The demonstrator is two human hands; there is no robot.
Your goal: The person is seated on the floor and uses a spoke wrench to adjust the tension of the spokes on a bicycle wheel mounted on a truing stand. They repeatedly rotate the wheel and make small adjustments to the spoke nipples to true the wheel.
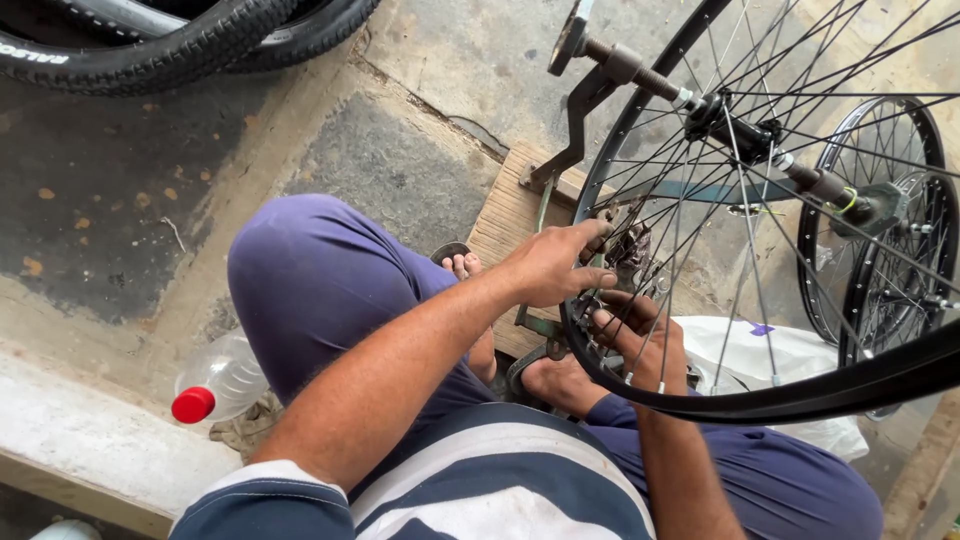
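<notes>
The left hand [548, 265] grips the black metal rim of a spoked bicycle wheel [640, 385], fingers curled over its edge and the thumb stretched toward the spokes. The right hand [640, 335] lies just below it on the far side of the rim, fingers bent and threaded between the thin silver spokes; what it pinches I cannot tell. The wheel stands upright in a grey metal stand [575, 130] bolted to a wooden board [505, 225] under both hands. Left of the left hand, past the knee, a clear plastic bottle with a red cap [220, 380] lies on its side on the concrete floor [400, 160], contents unclear. Right of the right hand is a white plastic bag [790, 355].
</notes>
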